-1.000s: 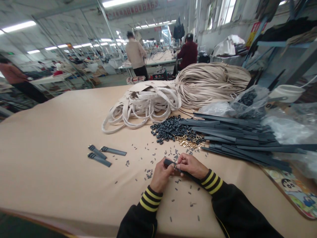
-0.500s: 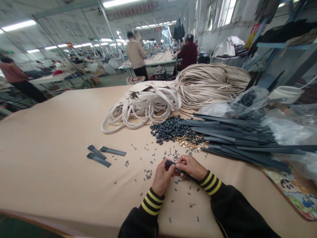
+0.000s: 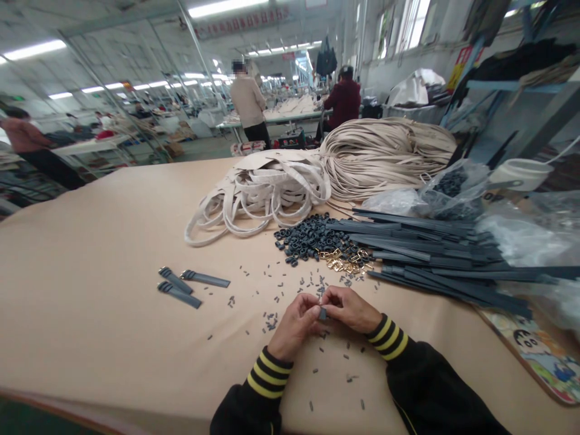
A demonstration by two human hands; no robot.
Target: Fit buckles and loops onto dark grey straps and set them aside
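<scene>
Tan-covered table (image 3: 99,241) beneath dark straps (image 3: 430,261), gold buckles (image 3: 339,263), dark loops (image 3: 302,238) and pale straps (image 3: 389,151).

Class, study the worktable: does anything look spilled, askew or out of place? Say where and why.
The small dark bits look spilled: they lie strewn across the tabletop around the left hand and right hand, whereas the dark loops and gold buckles sit heaped. Nothing looks plainly damaged.

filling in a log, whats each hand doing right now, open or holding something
Left hand: closed, pinching a dark strap, mostly hidden.
Right hand: closed, pinching the same strap.
</scene>
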